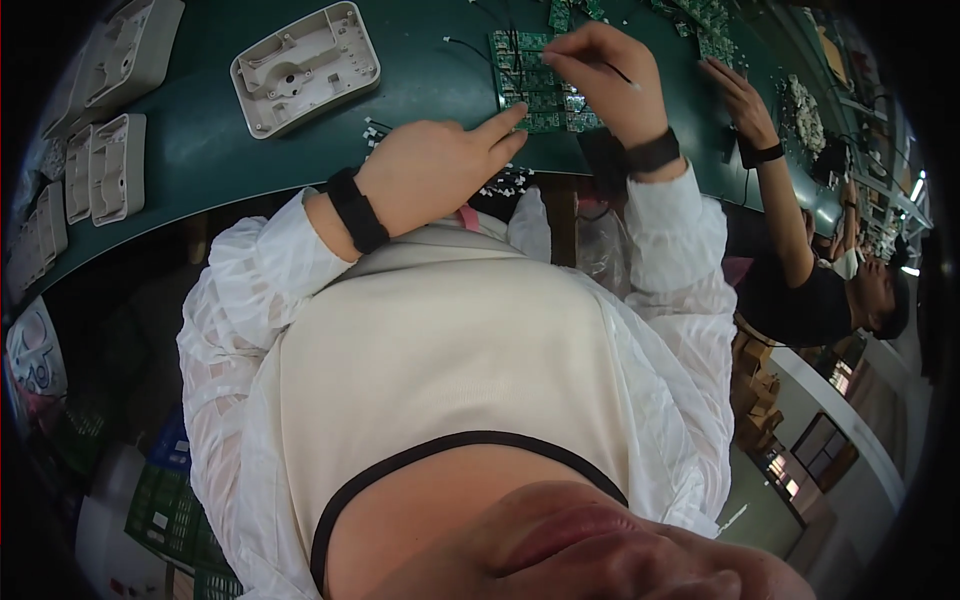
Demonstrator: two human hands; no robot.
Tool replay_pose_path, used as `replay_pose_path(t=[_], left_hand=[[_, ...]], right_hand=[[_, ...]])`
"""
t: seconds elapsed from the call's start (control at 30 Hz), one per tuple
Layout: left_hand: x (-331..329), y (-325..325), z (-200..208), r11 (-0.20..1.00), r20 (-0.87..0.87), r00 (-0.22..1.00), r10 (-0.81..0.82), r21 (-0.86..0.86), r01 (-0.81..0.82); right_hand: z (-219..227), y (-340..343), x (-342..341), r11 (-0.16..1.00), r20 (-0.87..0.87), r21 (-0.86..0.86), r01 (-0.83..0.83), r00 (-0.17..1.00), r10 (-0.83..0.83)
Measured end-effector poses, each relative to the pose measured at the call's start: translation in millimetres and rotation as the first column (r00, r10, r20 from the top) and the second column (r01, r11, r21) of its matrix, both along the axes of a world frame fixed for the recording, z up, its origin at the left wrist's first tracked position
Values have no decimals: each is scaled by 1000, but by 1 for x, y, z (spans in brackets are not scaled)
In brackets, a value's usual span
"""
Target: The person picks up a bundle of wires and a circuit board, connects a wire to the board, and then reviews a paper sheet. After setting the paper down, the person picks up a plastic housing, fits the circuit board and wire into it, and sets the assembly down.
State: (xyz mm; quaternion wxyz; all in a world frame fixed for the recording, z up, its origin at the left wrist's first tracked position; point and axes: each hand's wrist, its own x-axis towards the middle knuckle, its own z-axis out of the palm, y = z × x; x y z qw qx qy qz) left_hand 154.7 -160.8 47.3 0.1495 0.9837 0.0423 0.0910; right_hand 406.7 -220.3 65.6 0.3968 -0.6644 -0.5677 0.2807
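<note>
A panel of green circuit boards [540,110] lies on the green table, with thin black wires [513,50] running across its left part. My left hand [435,165] reaches to the panel's near left side. Two of its fingers are stretched out, one fingertip resting on the boards, and it holds nothing that I can see. Over the panel's right side, my right hand [610,85] pinches a thin black wire [622,74] between thumb and fingers. A pale end of that wire sticks out beside the palm.
A cream plastic housing [305,70] lies at the left, more housings [105,170] beyond it. Loose white connectors [510,182] sit by the table's near edge. More green boards [710,35] lie at the far right. A co-worker's hand [742,105] reaches over the table on the right.
</note>
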Motion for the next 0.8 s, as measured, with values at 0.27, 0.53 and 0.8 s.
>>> replay_pose_path(t=[0.27, 0.53, 0.8], left_hand=[[0, -3, -11, 999, -41, 998, 47, 24, -46], [-2, -3, -14, 998, -46, 998, 51, -18, -52], [-3, -2, -19, 994, -54, 997, 57, -85, -61]], right_hand=[[3, 51, -10, 999, 320, -14, -53, 946, 55], [1, 53, -16, 998, 255, -23, -57, 965, 61], [-3, 62, -10, 978, 573, -19, -206, 800, 179]])
